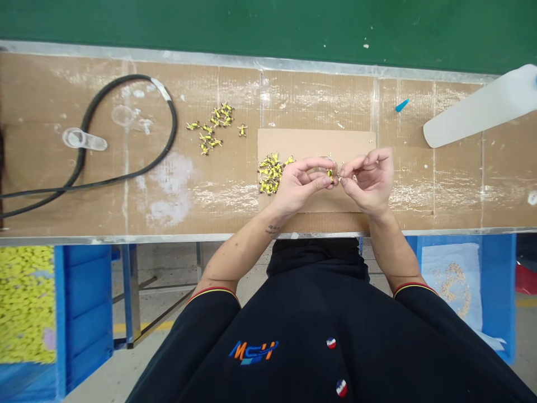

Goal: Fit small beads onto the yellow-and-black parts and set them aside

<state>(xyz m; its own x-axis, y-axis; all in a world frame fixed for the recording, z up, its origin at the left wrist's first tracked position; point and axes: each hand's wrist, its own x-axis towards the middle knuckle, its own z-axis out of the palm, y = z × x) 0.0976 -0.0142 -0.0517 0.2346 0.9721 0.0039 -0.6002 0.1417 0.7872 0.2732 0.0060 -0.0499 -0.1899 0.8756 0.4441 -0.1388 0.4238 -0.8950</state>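
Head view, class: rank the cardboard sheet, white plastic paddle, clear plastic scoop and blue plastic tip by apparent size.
1. Cardboard sheet
2. White plastic paddle, cut off by the frame, so unsure against the sheet
3. Clear plastic scoop
4. Blue plastic tip

Coiling left of the left hand (297,187), a black cable (175,123); lying right of the right hand (369,182), a white paddle (482,106).

Card sheet (314,143) on bench (210,207) w/ parts pile (268,174) L of hands (300,187), cable coil (126,75) far L.
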